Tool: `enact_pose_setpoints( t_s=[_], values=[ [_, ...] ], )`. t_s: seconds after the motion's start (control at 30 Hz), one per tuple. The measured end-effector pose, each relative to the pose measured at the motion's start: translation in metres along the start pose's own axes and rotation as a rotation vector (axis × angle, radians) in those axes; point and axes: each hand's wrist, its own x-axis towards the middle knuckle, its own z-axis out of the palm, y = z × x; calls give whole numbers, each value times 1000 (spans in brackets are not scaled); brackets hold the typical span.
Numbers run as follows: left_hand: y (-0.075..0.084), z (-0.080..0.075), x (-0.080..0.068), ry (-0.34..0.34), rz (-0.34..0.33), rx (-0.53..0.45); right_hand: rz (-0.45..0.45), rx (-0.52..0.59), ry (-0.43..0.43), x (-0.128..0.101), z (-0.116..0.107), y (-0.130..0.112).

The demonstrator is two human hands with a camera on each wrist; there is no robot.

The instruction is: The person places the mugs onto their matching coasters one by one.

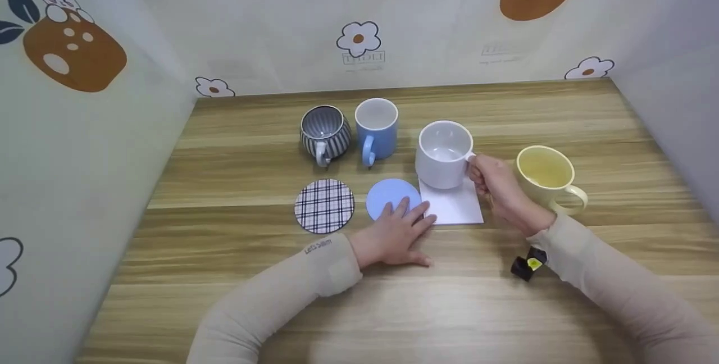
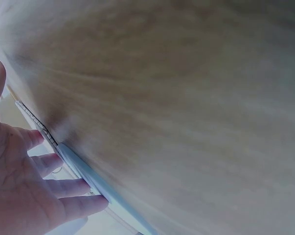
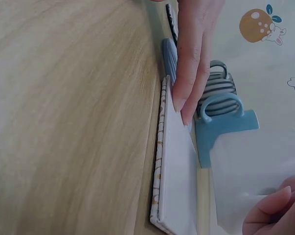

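Overhead, the head view shows a wood-grain desk (image 1: 224,274) boxed in by pale walls printed with flowers. The right hand (image 1: 497,184) has its grip curled round the handle of a glossy white mug (image 1: 444,153), whose base sits at the far edge of a flat square white coaster (image 1: 456,206); whether it touches or hangs just above, I cannot tell. The left hand (image 1: 396,232) lies flat with fingers spread and straight, fingertips pressing on a round light-blue coaster (image 1: 387,195) and on the near left corner of the white one. Left of that is a round plaid coaster (image 1: 324,205). Behind stand a rounded black-and-white striped mug (image 1: 324,131) and a cylindrical blue mug (image 1: 376,128); a pale yellow mug (image 1: 546,173) stands just right of the right hand. A small black object with a yellow spot (image 1: 528,265) lies beside the right sleeve.

From the left wrist, the left hand (image 2: 25,196) shows extended fingers resting along the thin edge of the blue coaster (image 2: 103,191), with blurred wood grain filling the rest.

From the right wrist, the left hand's fingers (image 3: 191,63) press straight down on the white coaster (image 3: 179,186), seen edge-on with a patterned rim. The blue mug's handle (image 3: 220,115) and the striped mug (image 3: 220,85) stand behind. The white mug (image 3: 255,176) is blurred and close, with the right hand's fingers (image 3: 274,210) against it.
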Motion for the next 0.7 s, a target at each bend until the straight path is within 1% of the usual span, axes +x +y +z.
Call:
enact_pose_setpoints(
  t_s=[0.17,0.47,0.6,0.7],
  values=[
    [-1,1,0,2,6,1,-32,30,-21,-4,-4,2],
    [0,-2,-2,-3,11,-26,-19,129,-52,-13,-11,6],
    [0,-4,-3,-7,9,-28,-24,127,-42,-17,-12,7],
    [0,-2,-2,-3,6,-21,-12,97,-31,-20,-13,7]
  ],
)
